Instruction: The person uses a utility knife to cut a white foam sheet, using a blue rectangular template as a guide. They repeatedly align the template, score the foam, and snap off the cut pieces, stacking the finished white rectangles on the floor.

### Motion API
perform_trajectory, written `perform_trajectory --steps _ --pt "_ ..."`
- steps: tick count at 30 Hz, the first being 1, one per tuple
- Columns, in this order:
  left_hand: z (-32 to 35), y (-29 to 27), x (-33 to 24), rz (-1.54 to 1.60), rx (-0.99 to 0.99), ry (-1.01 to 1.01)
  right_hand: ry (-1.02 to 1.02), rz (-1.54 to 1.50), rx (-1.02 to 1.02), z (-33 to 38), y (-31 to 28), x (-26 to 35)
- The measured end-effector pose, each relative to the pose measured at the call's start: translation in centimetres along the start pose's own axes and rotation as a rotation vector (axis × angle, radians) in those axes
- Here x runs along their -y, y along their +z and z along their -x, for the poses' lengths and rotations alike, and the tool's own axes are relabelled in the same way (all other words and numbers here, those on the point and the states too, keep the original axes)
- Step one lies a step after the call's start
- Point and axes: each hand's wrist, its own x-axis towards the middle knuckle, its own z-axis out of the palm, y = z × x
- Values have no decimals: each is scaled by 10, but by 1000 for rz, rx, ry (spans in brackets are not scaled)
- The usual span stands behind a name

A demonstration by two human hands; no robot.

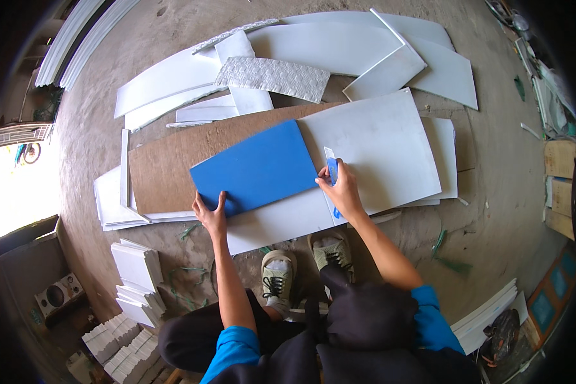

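A blue rectangular panel lies tilted across a large white sheet and a brown board. My left hand grips its lower left corner, thumb on top and fingers along the left edge. My right hand is closed around a blue utility knife. The knife's pale blade end points away from me, over the white sheet. The fingertips of that hand are at the panel's right edge.
Beyond the boards lie white offcuts and a textured silvery strip. White stacked blocks stand at the near left, with white strips at the near right. Green string scraps lie on the floor. My shoes are close to the sheet.
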Motion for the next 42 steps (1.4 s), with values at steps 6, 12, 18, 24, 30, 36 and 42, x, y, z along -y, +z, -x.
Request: perform_trajectory --steps 6,12,18,24,30,36,42 --pt "-28 -5 -14 -10 101 -116 33 85 28 -1 -2 6" --pt "-27 4 -8 -28 19 -54 -64 125 -15 -1 0 2" --pt "-32 -2 -11 -52 128 -134 -73 148 -15 -2 1 -3" --pt "-11 12 -93 -403 -96 205 57 120 48 -4 -10 0" --pt "-9 70 -183 -37 49 837 -4 211 41 -5 -3 0" --pt "-10 101 -192 -87 61 747 9 130 36 -3 -3 2" --pt "-9 102 -194 -120 78 732 -46 232 17 -5 -3 2"
